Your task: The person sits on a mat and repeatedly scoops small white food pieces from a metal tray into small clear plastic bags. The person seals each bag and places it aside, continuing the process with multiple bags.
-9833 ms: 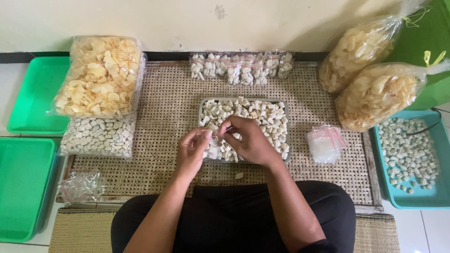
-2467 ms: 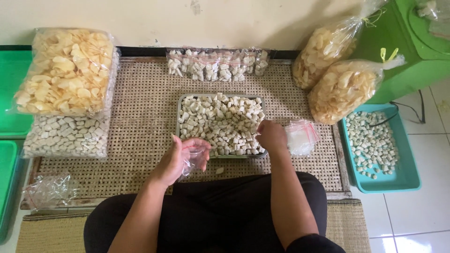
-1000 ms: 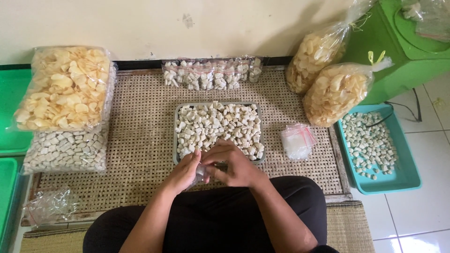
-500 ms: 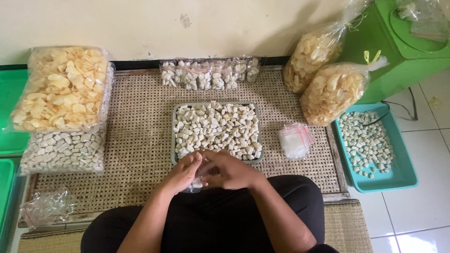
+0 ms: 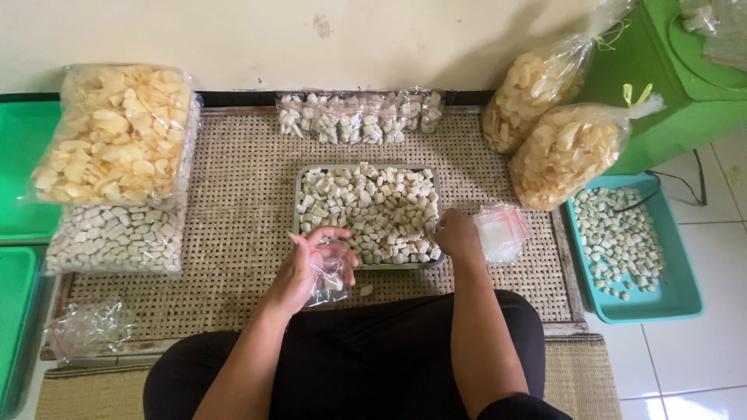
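Note:
A grey metal tray (image 5: pixel 299 180) heaped with small white cracker pieces (image 5: pixel 373 206) sits in the middle of the woven mat. My left hand (image 5: pixel 305 268) holds a small clear plastic bag (image 5: pixel 331 274) open just in front of the tray's near left corner; a few white pieces lie inside it. My right hand (image 5: pixel 457 236) rests fingers-down on the pieces at the tray's right end. Whether it has gripped any I cannot tell. A stack of small empty clear bags (image 5: pixel 502 232) lies just right of that hand.
A row of filled small bags (image 5: pixel 358 118) lines the wall. Big bags of yellow chips (image 5: pixel 117 132) and white pieces (image 5: pixel 113 237) lie left; two tied chip bags (image 5: pixel 564 152) stand right. A teal tray (image 5: pixel 677 292) holds more pieces. Green trays (image 5: pixel 19 155) sit far left, crumpled plastic (image 5: pixel 89 328) near left.
My hands, together over the small bag in front of the tray a moment ago, have parted. The right hand has gone to the tray's right end; the left keeps the bag.

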